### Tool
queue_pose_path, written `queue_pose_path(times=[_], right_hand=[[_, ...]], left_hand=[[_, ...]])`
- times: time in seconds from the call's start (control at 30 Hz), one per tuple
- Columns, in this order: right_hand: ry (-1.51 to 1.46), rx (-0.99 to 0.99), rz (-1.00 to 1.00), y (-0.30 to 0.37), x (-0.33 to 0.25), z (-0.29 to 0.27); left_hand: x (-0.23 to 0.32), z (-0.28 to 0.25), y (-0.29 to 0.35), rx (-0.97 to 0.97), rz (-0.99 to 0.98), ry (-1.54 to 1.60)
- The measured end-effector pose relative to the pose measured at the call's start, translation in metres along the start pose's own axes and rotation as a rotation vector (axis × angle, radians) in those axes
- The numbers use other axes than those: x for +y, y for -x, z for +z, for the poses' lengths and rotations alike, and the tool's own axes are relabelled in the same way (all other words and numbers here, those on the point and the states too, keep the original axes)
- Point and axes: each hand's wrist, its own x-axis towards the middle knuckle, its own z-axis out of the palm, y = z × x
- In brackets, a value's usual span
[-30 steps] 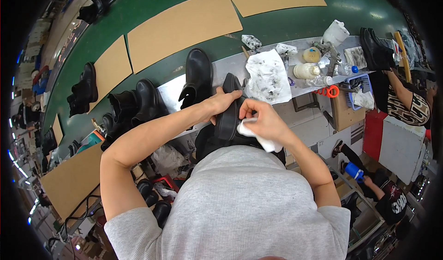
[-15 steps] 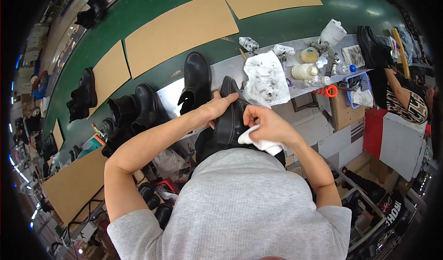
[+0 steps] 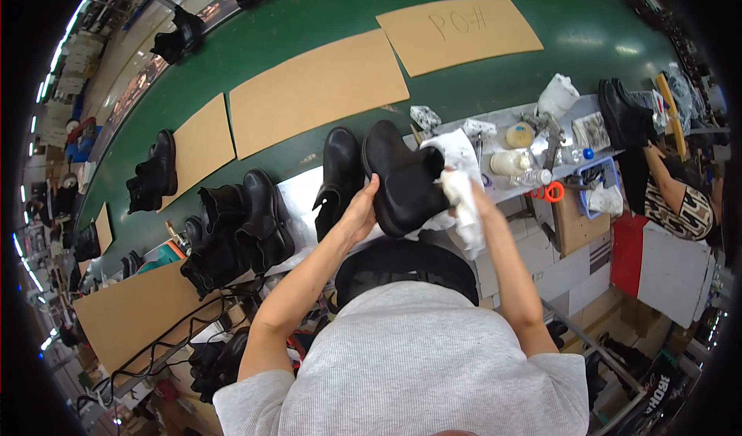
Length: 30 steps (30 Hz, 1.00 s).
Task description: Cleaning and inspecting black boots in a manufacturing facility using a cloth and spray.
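A black ankle boot (image 3: 403,179) is held in front of me over the bench edge, its side facing up and its shaft pointing right. My left hand (image 3: 360,212) is closed on its sole edge near the heel. A white cloth (image 3: 464,208) hangs from my right hand (image 3: 478,195), which is closed on it beside the boot's shaft opening. The cloth partly covers the right fingers. Another black boot (image 3: 338,165) stands just left of the held one. A stained white sheet (image 3: 457,148) lies behind the held boot's shaft, partly hidden by it.
Several black boots (image 3: 261,216) stand to the left on the green bench (image 3: 309,15), beside cardboard sheets (image 3: 317,92). Bottles (image 3: 510,162), a white container (image 3: 558,96) and a blue basket (image 3: 610,165) are at the right. A co-worker's arm (image 3: 671,169) is at far right.
The boot has turned from sole edge up to side up and moved away from my body. My right hand has lifted the cloth to the shaft opening. The view has shifted.
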Motion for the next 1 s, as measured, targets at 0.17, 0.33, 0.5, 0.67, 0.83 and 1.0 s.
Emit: queue_pose_path(times=[0.17,0.33,0.5,0.67,0.83,1.0], right_hand=[[0.025,-0.328,-0.027,0.022,-0.018,0.045],[0.653,0.167,-0.273,-0.007,-0.069,0.012],[1.307,0.522,-0.959,-0.047,-0.045,0.007],[0.784,0.035,-0.184,-0.088,0.034,0.107],[0.786,0.269,-0.494,-0.152,0.103,0.100],[0.635,0.445,-0.159,-0.182,0.073,0.106]], left_hand=[[0.003,0.015,0.008,0.288,0.128,-0.006],[0.029,0.022,0.042,0.263,0.343,0.031],[0.083,-0.116,0.105,0.369,0.460,-0.038],[0.072,-0.161,0.100,0.465,0.589,-0.089],[0.031,-0.150,0.077,0.517,0.202,0.040],[0.088,-0.092,0.088,0.695,0.364,-0.668]])
